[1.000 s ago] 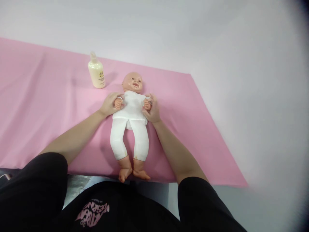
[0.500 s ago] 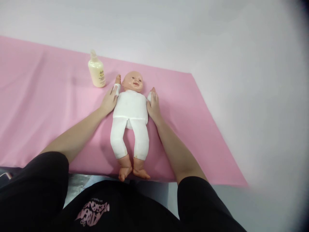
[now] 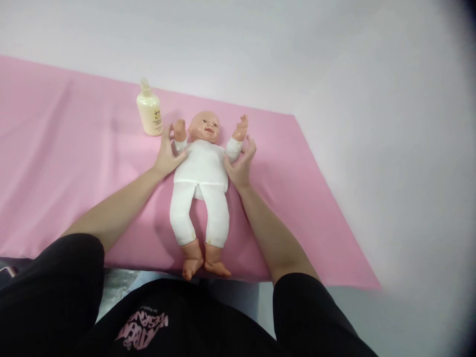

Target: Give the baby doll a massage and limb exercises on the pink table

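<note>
A baby doll point(image 3: 201, 161) in a white top and trousers lies on its back, its head away from me and its bare feet near the table's front edge. My left hand point(image 3: 168, 154) is beside the doll's arm on the left, thumb apart from the fingers and its tip by the shoulder. On the other side, my right hand point(image 3: 242, 163) is open around the raised arm, with the thumb near the doll's side and the fingers spread outside. Both doll forearms point upward. Whether my palms press on the sleeves is hidden.
A pale yellow pump bottle point(image 3: 150, 111) stands upright left of the doll's head, close to my left fingertips. Pink cloth point(image 3: 290, 198) covers the table, with its edge sloping down at the right. A pale wall or floor point(image 3: 390, 124) lies beyond.
My fingers have come off the tops of the doll's arms and spread outward. Both doll arms have risen, the right-side one most clearly. The bottle stays put.
</note>
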`<move>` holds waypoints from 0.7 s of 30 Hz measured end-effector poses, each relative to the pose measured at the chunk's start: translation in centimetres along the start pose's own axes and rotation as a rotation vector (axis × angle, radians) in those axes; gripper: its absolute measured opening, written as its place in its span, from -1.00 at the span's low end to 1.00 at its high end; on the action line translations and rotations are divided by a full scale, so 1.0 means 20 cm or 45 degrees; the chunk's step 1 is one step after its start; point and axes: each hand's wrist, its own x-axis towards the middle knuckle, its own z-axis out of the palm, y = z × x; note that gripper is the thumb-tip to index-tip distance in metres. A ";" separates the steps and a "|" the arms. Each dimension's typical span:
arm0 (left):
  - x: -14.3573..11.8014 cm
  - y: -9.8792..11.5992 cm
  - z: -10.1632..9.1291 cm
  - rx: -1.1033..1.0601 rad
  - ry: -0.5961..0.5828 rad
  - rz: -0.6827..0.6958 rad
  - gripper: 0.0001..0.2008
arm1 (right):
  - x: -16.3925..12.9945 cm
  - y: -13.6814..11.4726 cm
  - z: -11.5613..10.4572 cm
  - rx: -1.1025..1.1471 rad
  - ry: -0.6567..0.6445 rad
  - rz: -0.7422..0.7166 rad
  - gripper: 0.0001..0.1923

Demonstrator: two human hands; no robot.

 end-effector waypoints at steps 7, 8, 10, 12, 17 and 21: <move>-0.01 0.02 -0.01 -0.048 -0.193 0.214 -0.05 | -0.04 0.02 0.03 0.137 -0.066 -0.258 -0.12; -0.01 0.02 -0.01 -0.042 -0.186 0.204 -0.06 | -0.04 0.02 0.04 0.151 -0.069 -0.272 -0.14; 0.00 0.01 -0.01 -0.037 -0.158 0.161 -0.10 | -0.03 0.02 0.05 0.109 -0.072 -0.235 -0.15; 0.01 0.01 0.00 -0.046 -0.132 0.114 -0.15 | -0.01 0.02 0.05 0.012 -0.094 -0.137 -0.15; 0.03 -0.04 0.00 -0.015 -0.164 0.001 -0.20 | 0.01 0.03 0.05 -0.127 -0.188 0.085 -0.23; 0.02 -0.07 -0.02 0.116 -0.238 -0.159 -0.18 | 0.01 0.06 0.05 -0.103 -0.247 0.227 -0.23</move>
